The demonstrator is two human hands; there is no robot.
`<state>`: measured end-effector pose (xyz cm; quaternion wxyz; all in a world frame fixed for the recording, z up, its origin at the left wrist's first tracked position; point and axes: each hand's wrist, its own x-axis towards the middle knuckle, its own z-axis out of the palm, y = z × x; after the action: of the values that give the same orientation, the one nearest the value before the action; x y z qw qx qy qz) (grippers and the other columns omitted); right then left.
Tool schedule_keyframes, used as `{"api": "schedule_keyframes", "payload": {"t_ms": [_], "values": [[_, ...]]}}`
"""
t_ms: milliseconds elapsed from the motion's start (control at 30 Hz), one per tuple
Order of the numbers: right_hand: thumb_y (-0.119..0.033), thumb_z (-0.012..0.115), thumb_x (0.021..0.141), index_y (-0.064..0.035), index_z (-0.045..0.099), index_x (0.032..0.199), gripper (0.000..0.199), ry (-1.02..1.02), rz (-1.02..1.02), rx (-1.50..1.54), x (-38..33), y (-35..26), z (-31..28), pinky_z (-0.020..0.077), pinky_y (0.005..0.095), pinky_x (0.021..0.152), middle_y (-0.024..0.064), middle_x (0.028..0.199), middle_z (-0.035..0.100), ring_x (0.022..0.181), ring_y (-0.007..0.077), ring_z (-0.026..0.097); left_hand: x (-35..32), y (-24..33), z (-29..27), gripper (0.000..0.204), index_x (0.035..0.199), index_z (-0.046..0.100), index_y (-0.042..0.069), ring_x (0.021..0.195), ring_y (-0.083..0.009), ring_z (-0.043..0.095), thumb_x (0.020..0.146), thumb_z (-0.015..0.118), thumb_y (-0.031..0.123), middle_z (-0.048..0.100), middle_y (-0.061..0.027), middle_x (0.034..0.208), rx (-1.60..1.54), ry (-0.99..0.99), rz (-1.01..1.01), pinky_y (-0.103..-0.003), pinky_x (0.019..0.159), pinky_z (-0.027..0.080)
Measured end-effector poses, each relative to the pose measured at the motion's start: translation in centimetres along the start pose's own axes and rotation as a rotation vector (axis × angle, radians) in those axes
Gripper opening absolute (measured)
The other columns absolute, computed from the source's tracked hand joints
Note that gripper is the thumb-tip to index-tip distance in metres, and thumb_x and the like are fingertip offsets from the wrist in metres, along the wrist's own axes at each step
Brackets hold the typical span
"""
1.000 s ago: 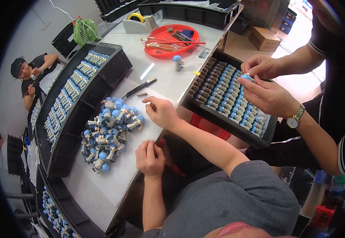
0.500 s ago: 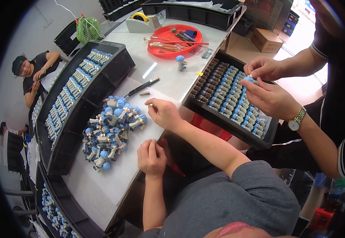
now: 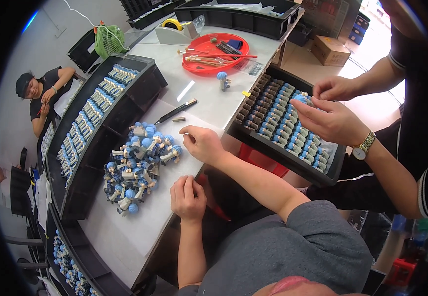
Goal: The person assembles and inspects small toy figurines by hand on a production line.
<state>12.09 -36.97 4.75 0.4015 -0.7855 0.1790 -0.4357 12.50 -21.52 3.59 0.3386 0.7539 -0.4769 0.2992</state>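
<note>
Blue-headed figurines [image 3: 137, 165], just left of hands [image 3: 194, 170]

White worktable [image 3: 209, 103], grey floor [image 3: 21, 54] at left, pale tiled floor [image 3: 371, 101] at right, bright daylight

wearer: grey short-sleeved T-shirt, filling the near right | sleeve: ending above the elbow (fabric creasing there) | left hand [image 3: 188, 198]: bare, wearing no glove | right hand [image 3: 203, 143]: bare | forearms: showing uncovered
</note>
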Motion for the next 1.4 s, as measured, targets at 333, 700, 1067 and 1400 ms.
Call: {"api": "schedule_keyframes", "payload": {"t_ms": [333, 700, 1067, 1400], "values": [[-0.007, 0.056, 0.076, -0.0028, 0.062, 0.083, 0.011, 0.042, -0.044, 0.015, 0.0, 0.3, 0.2, 0.0463, 0.0350, 0.055, 0.0143, 0.067, 0.060, 0.058, 0.0269, 0.059, 0.1, 0.1, 0.1, 0.012, 0.082, 0.064, 0.001, 0.076, -0.0275, 0.059, 0.071, 0.061, -0.001, 0.061, -0.0107, 0.084, 0.004, 0.009, 0.003, -0.034, 0.067, 0.049], [-0.041, 0.034, 0.094, 0.0012, 0.020, 0.137, 0.062, -0.264, 0.012, 0.699, 3.4, -6.3, -1.7, 0.0251, 0.0323, 0.101, 0.0197, 0.133, 0.036, 0.126, 0.0265, 0.032, 9.2, 2.5, -2.7, 0.061, 0.139, 0.012, -0.003, 0.135, -0.0241, 0.014, 0.093, 0.030, 0.033, 0.017, -0.0145, 0.145, -1.060, -0.020, -0.418, -0.037, 0.109, 0.008], [-0.062, 0.017, 0.088, -0.0074, 0.005, 0.142, 0.078, -0.153, 0.347, 1.066, 7.6, -3.2, -0.9, 0.0002, 0.0446, 0.108, 0.0186, 0.146, 0.012, 0.137, 0.0267, 0.003, 10.0, 4.4, 2.1, 0.071, 0.138, 0.004, -0.005, 0.136, -0.0296, 0.002, 0.092, 0.036, 0.038, 0.005, -0.0220, 0.146, -1.144, -0.099, -0.284, -0.037, 0.109, 0.004], [-0.058, 0.019, 0.090, -0.0069, 0.009, 0.142, 0.074, -0.075, 0.384, 1.098, 6.6, -0.6, -1.3, 0.0034, 0.0452, 0.107, 0.0203, 0.145, 0.016, 0.136, 0.0289, 0.008, 8.7, 3.8, 3.7, 0.068, 0.138, 0.002, -0.006, 0.136, -0.0255, 0.004, 0.093, 0.036, 0.032, 0.004, -0.0179, 0.147, -1.163, -0.187, -0.305, -0.033, 0.108, 0.007]]}}
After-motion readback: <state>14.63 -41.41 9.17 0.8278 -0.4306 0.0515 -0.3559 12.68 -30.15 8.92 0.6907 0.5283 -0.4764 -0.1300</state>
